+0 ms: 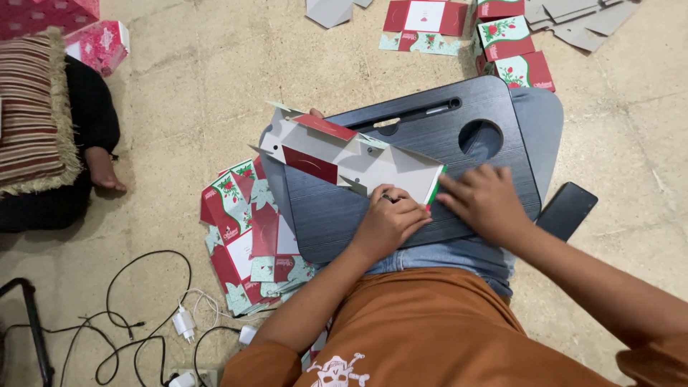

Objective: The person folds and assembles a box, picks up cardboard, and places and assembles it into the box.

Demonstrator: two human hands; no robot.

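Observation:
A flat die-cut cardboard box blank (344, 154), grey inside with red and green printed flaps, lies across a dark lap desk (430, 179) on my legs. My left hand (389, 221) presses on the blank's near right corner with fingers curled; a ring shows on one finger. My right hand (484, 201) lies flat on the desk at the blank's right end, fingertips touching its green-edged flap. The blank's left flaps stick up past the desk's left edge.
A pile of flat printed box blanks (247, 236) lies on the floor to my left. More blanks and folded boxes (512, 50) sit beyond the desk. A dark phone (566, 209) rests at right. Cables and chargers (158, 322) trail lower left. Another person's foot (104, 172) and a striped cushion (32, 111) are at far left.

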